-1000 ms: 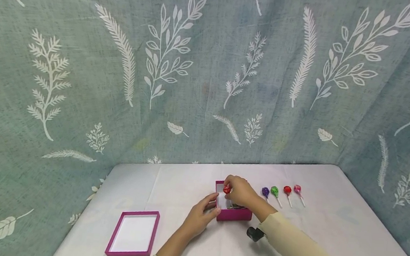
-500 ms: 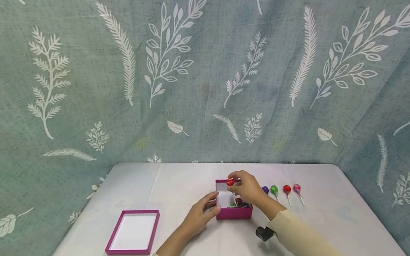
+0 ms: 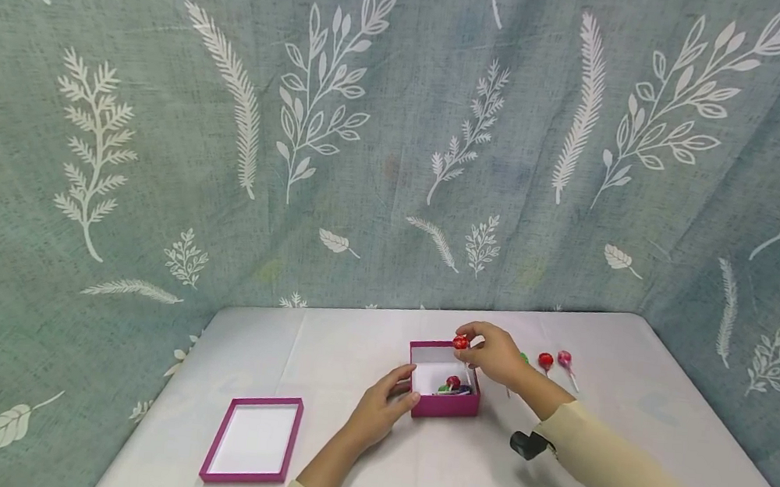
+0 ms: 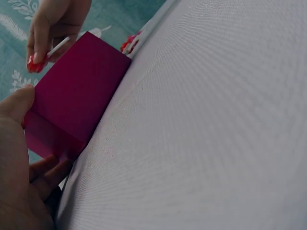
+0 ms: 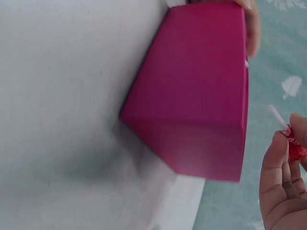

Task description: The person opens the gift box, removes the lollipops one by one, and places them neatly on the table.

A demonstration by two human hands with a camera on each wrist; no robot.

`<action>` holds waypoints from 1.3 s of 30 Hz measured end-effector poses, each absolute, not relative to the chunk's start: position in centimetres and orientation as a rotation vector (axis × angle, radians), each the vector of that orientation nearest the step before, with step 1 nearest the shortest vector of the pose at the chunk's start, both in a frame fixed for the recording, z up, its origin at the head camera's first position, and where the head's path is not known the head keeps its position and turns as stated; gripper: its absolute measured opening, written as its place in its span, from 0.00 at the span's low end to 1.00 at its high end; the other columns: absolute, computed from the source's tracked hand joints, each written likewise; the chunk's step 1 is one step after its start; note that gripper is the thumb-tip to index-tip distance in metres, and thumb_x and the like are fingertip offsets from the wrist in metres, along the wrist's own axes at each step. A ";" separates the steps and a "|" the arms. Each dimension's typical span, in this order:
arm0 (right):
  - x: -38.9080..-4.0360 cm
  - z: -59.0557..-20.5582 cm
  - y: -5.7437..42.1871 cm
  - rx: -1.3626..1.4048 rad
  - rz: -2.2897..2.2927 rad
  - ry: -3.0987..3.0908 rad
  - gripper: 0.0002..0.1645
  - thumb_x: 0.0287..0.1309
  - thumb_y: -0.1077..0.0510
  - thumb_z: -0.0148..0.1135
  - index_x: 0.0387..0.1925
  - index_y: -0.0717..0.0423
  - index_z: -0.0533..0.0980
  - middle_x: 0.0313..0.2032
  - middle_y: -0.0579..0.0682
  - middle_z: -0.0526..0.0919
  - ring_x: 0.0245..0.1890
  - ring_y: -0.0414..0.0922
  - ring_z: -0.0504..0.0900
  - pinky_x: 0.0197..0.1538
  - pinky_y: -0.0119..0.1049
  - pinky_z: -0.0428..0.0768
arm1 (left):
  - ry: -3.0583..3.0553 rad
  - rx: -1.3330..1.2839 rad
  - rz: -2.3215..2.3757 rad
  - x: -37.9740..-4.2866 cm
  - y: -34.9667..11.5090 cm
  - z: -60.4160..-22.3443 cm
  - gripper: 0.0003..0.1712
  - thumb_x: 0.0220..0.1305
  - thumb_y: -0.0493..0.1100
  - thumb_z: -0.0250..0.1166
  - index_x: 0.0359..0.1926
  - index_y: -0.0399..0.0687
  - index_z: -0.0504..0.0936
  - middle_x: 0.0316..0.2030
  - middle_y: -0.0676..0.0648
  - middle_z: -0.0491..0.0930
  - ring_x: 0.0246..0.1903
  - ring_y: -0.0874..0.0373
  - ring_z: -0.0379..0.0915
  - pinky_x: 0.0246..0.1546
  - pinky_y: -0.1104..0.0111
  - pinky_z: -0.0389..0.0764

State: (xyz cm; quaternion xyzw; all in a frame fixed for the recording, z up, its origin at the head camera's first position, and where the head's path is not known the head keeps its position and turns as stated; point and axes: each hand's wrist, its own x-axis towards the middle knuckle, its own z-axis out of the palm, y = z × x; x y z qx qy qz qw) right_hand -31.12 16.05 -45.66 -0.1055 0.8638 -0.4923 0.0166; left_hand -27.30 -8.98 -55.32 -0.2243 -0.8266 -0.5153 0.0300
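Note:
A magenta box (image 3: 445, 406) with a white inside stands uncovered on the table. Several wrapped lollipops (image 3: 453, 381), with red and green among them, lie at its near end. My left hand (image 3: 377, 415) holds the box by its left side, thumb at the near corner; in the left wrist view the thumb (image 4: 19, 103) is at the top rim and fingers are against the side. Over the box's right edge, my right hand (image 3: 497, 356) pinches a red lollipop (image 3: 460, 343) by its wrapped head, the white stick (image 5: 278, 116) pointing down toward the box.
To the right of the box lie a red lollipop (image 3: 546, 360), a pink lollipop (image 3: 565, 360) and a green one mostly behind my right hand. The magenta-rimmed lid (image 3: 207, 457) rests inside-up at the left. A leaf-patterned cloth (image 3: 384, 157) hangs behind the table.
My right hand has risen from inside the box and moved right with the red lollipop, uncovering the lollipops inside. It now covers the purple lollipop on the table. My left hand stays put.

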 end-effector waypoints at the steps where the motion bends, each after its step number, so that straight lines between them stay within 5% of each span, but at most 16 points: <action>1: -31.1 -45.6 16.4 -0.319 -1.540 2.681 0.23 0.55 0.62 0.70 0.54 0.57 0.77 0.45 0.53 0.77 0.32 0.45 0.82 0.37 0.44 0.83 | -2.547 -0.693 -1.591 -27.3 -9.0 -55.3 0.34 0.67 0.57 0.60 0.70 0.50 0.67 0.64 0.47 0.71 0.58 0.54 0.72 0.62 0.48 0.65; 39: -29.5 -48.8 27.5 -0.039 -1.673 2.684 0.28 0.57 0.59 0.69 0.58 0.64 0.74 0.48 0.59 0.80 0.38 0.47 0.79 0.37 0.39 0.82 | -2.550 -0.681 -1.608 -27.1 -9.0 -55.2 0.35 0.67 0.57 0.61 0.70 0.51 0.66 0.64 0.48 0.71 0.59 0.55 0.72 0.63 0.48 0.63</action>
